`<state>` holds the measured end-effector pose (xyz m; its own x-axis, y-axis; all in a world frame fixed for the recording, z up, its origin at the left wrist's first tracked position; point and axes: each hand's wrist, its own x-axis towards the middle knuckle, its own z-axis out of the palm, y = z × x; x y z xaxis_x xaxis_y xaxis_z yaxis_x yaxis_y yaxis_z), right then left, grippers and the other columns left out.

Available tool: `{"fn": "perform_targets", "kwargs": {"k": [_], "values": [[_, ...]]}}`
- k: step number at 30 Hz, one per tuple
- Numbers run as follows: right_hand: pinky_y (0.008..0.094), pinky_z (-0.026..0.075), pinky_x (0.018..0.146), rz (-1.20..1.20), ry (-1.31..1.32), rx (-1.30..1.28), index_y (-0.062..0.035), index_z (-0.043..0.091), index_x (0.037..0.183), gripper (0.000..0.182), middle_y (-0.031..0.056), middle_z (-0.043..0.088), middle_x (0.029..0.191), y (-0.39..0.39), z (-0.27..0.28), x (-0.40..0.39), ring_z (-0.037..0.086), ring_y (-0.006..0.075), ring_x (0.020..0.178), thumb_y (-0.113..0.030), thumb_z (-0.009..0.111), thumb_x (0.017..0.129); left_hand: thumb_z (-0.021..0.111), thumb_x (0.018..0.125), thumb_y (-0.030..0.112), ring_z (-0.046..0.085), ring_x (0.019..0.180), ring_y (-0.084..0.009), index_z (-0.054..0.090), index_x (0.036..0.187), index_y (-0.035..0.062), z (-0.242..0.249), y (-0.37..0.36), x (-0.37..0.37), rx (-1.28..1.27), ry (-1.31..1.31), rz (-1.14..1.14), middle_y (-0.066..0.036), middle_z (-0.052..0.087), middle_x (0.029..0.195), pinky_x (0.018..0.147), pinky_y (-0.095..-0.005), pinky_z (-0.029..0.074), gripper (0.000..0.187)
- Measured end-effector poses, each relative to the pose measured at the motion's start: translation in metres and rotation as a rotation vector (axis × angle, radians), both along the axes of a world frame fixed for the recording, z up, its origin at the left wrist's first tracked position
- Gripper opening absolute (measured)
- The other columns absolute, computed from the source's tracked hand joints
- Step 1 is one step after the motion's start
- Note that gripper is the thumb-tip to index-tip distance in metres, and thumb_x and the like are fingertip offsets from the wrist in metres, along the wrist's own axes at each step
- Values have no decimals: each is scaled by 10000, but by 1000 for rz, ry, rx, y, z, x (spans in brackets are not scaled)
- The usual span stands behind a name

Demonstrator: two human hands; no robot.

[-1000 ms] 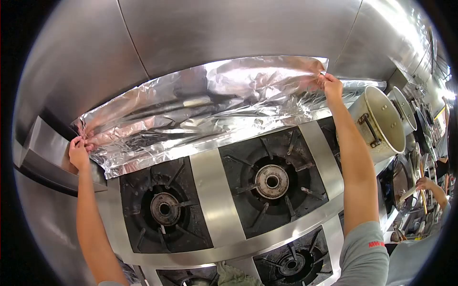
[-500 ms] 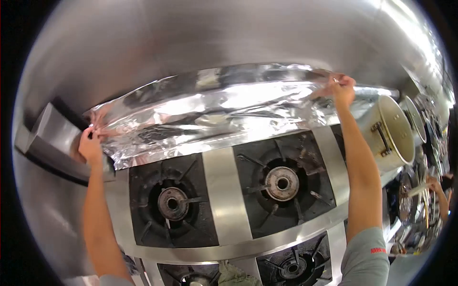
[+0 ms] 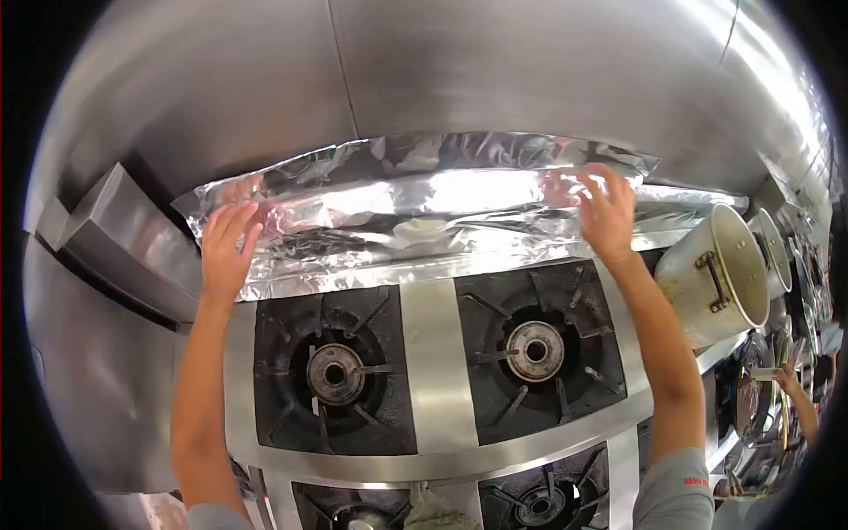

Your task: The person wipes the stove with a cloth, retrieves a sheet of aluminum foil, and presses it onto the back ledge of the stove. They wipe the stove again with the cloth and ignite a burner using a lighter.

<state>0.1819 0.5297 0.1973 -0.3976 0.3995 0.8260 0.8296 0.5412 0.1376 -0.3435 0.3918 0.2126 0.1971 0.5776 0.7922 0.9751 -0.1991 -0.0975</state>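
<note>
A long, wrinkled sheet of aluminum foil (image 3: 424,231) lies across the back of the stove, its far edge standing up against the steel wall. At its left end, my left hand (image 3: 229,247) rests over the foil with fingers stretched out and the thumb apart. Toward the right end, my right hand (image 3: 608,212) reaches over the foil, its fingers spread and slightly curved. Neither hand pinches the sheet's edge. The foil's near edge runs just behind the two rear burners.
The left rear burner (image 3: 335,374) and right rear burner (image 3: 534,351) have black grates. A large pot (image 3: 693,287) stands at the right. A steel box-shaped ledge (image 3: 132,234) borders the left. A cloth (image 3: 439,511) lies at the front. Another person's hand (image 3: 786,378) shows far right.
Both hands have let go of the foil's corners and opened, moving inward over the sheet. The foil now sits further back, with its far edge up against the wall.
</note>
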Motion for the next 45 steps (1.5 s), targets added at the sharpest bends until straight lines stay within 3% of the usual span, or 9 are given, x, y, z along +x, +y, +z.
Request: {"fn": "perform_targets", "kwargs": {"k": [5,16,23,27,33,37,38,41,45], "values": [[424,414,897,15,-4,49,-172,606,1118,378,73,531,1159,9,1,-29,509,302,1063,-48,640,762,693,795,139,571,1036,-258,646,1112,79,-13,6,-5,-87,90,-1,-59,623,1151,878,-368,438,326],[440,398,874,-41,-36,-78,-185,599,1170,477,50,576,1027,19,-23,-19,538,263,1009,-30,630,720,697,789,138,581,992,-269,645,1095,65,-24,11,-10,-109,34,-7,-93,626,1051,859,-378,447,320],[435,400,842,-27,-5,-44,-171,611,1124,407,67,560,1020,14,-20,-23,528,284,974,-46,652,739,689,792,129,581,939,-274,649,1053,69,-13,5,-4,-95,0,-15,-92,627,1021,825,-383,454,271],[420,408,819,-41,110,36,-168,593,1138,406,62,511,1103,8,-13,-27,519,271,934,-63,678,754,681,800,132,568,969,-280,637,1102,97,-4,-3,-8,94,77,115,-90,604,1088,832,-384,454,307],[388,440,801,154,234,-92,-178,527,1244,501,87,479,1246,14,23,-55,566,247,874,-30,651,782,678,803,144,563,1017,-292,578,1229,121,25,16,12,27,-22,70,-87,545,1225,867,-386,448,438],[396,440,756,147,144,-94,-160,547,1189,468,33,553,1084,24,26,-65,578,250,889,-15,648,756,688,774,144,578,941,-273,631,1104,130,38,24,31,77,-94,0,-80,616,1050,803,-379,458,334],[398,452,724,180,188,-51,-115,615,1046,334,34,584,940,24,28,-69,582,260,853,4,648,735,688,774,144,578,941,-273,631,1104,130,36,27,27,77,-96,0,-80,616,1050,803,-379,458,334],[389,475,675,216,212,-65,-71,657,885,191,70,594,848,35,21,-66,590,268,791,24,647,720,693,754,136,576,875,-261,654,921,101,25,33,16,-26,-65,21,-57,623,887,744,-368,455,175],[382,492,638,226,312,-45,-42,658,785,105,94,590,772,35,19,-73,592,280,737,33,650,713,698,747,136,589,800,-253,639,810,97,21,40,17,42,-95,21,-31,610,820,695,-365,459,95]]}}
